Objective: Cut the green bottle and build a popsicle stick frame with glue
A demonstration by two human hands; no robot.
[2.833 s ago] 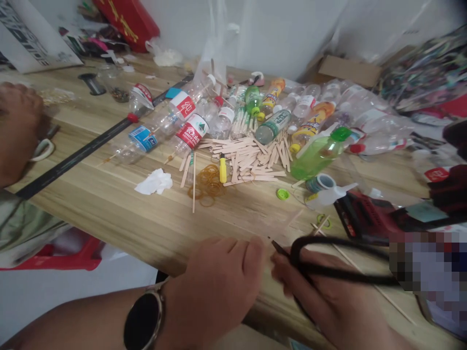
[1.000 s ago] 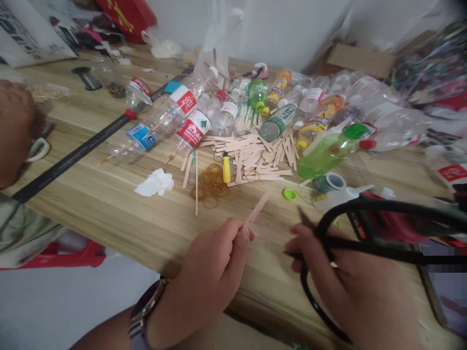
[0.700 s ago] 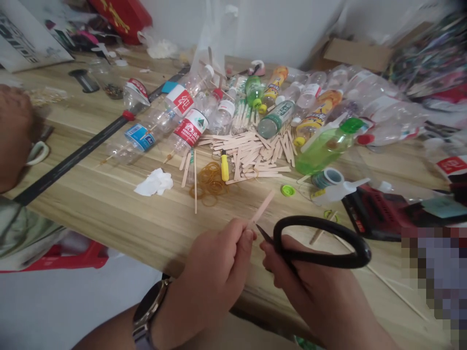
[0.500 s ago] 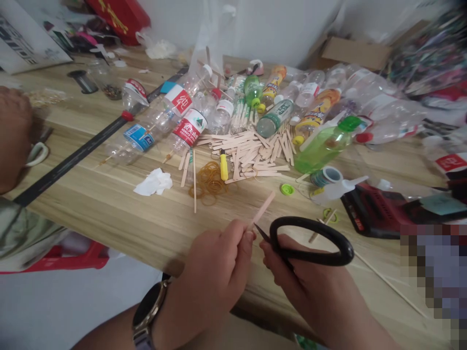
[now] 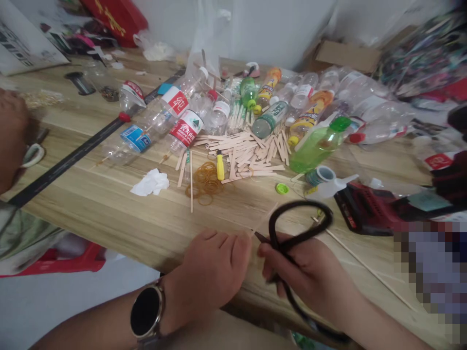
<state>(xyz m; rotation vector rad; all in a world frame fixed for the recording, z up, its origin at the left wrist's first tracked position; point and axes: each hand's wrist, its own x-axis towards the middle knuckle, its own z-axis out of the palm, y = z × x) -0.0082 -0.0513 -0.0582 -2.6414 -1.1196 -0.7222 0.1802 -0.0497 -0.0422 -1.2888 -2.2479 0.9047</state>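
Note:
My left hand (image 5: 215,265), with a watch on its wrist, is closed around a flat wooden craft stick (image 5: 265,218). The stick pokes out past the fingers, seen nearly edge-on. Black-handled scissors (image 5: 292,206) are held in my right hand (image 5: 314,267), one handle loop above the hand and the other below it. Their dark pointed tip reaches to the stick right beside my left fingers; whether it touches the wood I cannot tell. Further up the table lie a heap of similar sticks (image 5: 251,158), tangled rubber bands (image 5: 204,181) and a yellow-handled screwdriver (image 5: 220,166).
Plastic bottles (image 5: 272,119) crowd the back of the table. A green bottle (image 5: 314,148), glue bottle (image 5: 330,187) and red-black power tool (image 5: 365,206) stand right. Crumpled tissue (image 5: 150,182) and a black bar (image 5: 69,160) lie left, near another person's hand (image 5: 12,141).
The scissors have turned in my right hand, and their second loop now shows below it. My left hand has rolled over, turning the stick edge-on.

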